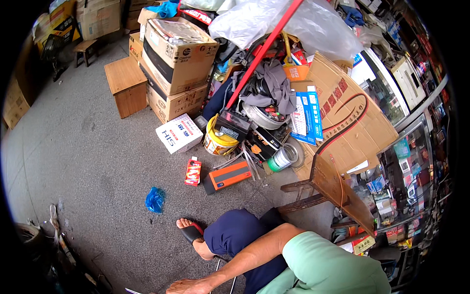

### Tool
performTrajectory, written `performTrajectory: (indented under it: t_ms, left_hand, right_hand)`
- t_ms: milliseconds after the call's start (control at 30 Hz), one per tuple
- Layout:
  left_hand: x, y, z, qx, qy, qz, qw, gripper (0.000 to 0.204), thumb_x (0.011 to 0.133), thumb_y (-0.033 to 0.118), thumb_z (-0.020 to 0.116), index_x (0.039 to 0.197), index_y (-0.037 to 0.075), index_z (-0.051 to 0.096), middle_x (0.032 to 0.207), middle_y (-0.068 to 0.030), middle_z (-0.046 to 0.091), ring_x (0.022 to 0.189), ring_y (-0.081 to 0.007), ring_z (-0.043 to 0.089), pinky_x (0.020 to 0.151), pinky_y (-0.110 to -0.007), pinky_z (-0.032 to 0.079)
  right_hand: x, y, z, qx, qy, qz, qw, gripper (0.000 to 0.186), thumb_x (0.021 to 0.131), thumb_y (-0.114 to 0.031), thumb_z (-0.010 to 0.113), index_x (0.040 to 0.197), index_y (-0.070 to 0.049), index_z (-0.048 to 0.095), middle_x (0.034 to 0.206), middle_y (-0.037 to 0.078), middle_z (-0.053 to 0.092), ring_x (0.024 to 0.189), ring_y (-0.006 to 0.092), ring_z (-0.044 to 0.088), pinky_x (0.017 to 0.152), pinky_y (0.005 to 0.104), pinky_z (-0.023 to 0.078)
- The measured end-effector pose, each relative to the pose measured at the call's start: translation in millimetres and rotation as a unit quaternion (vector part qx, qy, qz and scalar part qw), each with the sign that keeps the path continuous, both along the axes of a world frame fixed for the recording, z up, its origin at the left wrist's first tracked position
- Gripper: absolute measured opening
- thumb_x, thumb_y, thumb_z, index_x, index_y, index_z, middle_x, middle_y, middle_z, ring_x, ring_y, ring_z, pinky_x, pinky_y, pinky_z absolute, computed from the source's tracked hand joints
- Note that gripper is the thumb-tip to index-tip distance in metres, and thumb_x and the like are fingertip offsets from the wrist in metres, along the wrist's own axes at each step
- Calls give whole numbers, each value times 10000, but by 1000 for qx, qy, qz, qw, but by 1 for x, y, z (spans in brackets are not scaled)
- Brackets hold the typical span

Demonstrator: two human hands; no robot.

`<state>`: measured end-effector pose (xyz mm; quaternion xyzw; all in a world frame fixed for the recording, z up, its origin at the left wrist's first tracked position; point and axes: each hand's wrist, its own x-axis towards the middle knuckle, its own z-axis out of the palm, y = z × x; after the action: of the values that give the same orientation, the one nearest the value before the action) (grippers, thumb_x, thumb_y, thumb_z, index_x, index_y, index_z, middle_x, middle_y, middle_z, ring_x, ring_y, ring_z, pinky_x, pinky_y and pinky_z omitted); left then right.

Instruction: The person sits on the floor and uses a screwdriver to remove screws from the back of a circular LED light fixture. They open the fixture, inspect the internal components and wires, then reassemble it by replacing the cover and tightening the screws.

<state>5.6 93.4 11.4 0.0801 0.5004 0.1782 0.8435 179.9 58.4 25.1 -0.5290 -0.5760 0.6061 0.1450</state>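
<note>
My right forearm, below a light green sleeve [313, 250], reaches across my navy trouser leg [235, 230] to the bottom edge. There my right hand [188, 287] is cut off by the frame, so its fingers and anything in them are hidden. Thin silver metal rods [233, 284] show beside the wrist. A slim shiny piece [132, 291] pokes in left of the hand; whether I touch it cannot be seen. Beyond the hand is my foot in a black and red sandal [193, 232]. My left hand is out of view.
On the grey floor [107, 171] lie a crumpled blue bag [155, 200], a red box [193, 171] and an orange-black box [228, 177]. Behind them stand stacked cartons [181, 59], a yellow bucket [218, 139] and a can [282, 158]. A wooden stool [338, 188] leans near a glass case [411, 171].
</note>
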Motion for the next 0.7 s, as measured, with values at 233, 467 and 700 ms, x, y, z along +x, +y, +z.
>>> performTrajectory:
  t_ms: [233, 467, 700]
  left_hand:
    - [10, 19, -34, 59, -23, 61, 996, 191, 908, 273, 512, 869, 94, 568, 896, -51, 604, 846, -167, 567, 791, -326, 467]
    - [12, 26, 31, 75, -21, 46, 996, 182, 910, 210, 491, 819, 62, 547, 710, -46, 522, 581, -144, 438, 538, -266, 404]
    - [-57, 12, 43, 186, 56, -18, 981, 210, 917, 285, 500, 820, 100, 519, 656, -37, 499, 495, -125, 380, 420, -235, 346]
  right_hand:
    - [21, -5, 5, 76, 16, -101, 992, 420, 712, -432, 557, 761, -26, 657, 634, 158, 627, 626, 298, 624, 586, 427, 486]
    - [90, -1, 12, 254, 125, -310, 907, 310, 816, -272, 587, 680, -8, 500, 575, 88, 533, 543, 226, 538, 518, 388, 387]
    - [219, -111, 39, 283, 113, -545, 781, 273, 855, -247, 619, 695, -28, 591, 548, -29, 502, 524, 31, 432, 436, 229, 335]
